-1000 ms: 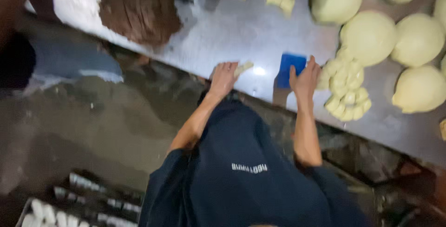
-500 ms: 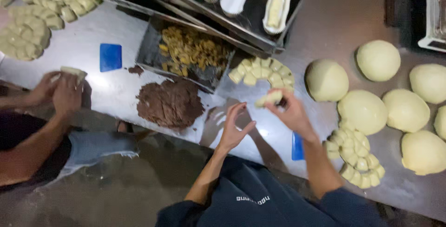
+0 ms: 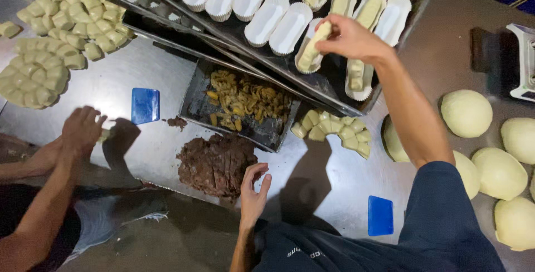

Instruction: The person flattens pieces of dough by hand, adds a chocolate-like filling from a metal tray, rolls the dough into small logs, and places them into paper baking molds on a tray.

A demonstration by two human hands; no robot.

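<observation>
My right hand reaches forward over a dark baking tray and holds a rolled dough piece, lowering it into a white paper mould. Several moulds on the tray hold dough, others stand empty. My left hand rests with fingers apart at the steel table's near edge, beside a brown chocolate paste mound. A cluster of small cut dough pieces lies between my arms.
A co-worker's hands work a dough bit at left, near a blue scraper. A pan of yellow-brown filling sits mid-table. Large dough balls lie right, another blue scraper near me, several cut pieces far left.
My right hand has carried the rolled dough from above the cut pieces forward to the tray mould. My left hand dropped back to the table edge. The view shifted forward.
</observation>
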